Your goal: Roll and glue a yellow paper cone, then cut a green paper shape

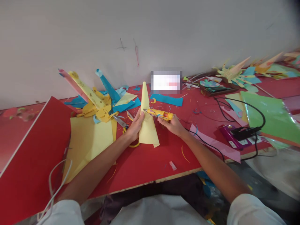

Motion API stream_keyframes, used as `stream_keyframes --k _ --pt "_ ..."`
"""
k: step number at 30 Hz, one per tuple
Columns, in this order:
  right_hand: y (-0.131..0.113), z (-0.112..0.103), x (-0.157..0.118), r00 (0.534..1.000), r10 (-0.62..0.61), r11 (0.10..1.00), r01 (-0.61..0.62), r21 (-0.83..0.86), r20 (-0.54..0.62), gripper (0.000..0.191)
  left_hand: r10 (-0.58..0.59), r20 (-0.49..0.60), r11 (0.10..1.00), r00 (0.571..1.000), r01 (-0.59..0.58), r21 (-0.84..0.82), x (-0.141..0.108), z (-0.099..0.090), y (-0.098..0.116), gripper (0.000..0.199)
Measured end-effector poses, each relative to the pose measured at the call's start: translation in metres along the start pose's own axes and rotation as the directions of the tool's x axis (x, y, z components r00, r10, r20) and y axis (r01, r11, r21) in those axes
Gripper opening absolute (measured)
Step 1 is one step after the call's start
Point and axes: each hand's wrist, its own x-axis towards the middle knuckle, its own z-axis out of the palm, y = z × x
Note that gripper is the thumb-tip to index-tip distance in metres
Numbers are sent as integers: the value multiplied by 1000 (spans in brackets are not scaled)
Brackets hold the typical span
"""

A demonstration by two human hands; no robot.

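Note:
My left hand [137, 125] is closed on the left side of a pale yellow paper cone [148, 132], which stands with its narrow end up and its wide end toward me. In my right hand [172, 125] is a yellow hot glue gun [162, 114], its nozzle pointing left against or just in front of the cone's middle; whether it touches I cannot tell. Scissors [122, 122] with yellow handles lie left of the cone, partly hidden behind my left hand. A blue paper strip [167, 100] lies behind the glue gun.
Yellow paper sheets [91, 134] and rolled paper shapes [87, 93] lie left, beside a slanted red board [30, 156]. At right are a purple power strip [231, 136] with black cables, a pink paper strip [215, 145] and a green sheet [269, 115]. A dark tray [217, 90] stands behind.

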Motion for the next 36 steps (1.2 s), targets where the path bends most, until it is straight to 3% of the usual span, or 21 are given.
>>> stream_keyframes --k 27,36 --pt "4 2 3 999 -8 994 3 -106 -47 50 -15 -13 999 1000 14 -50 0 1 2 77" --pt "8 2 4 993 -24 988 7 -151 -115 55 -19 68 1000 998 20 -9 -5 2 9 104"
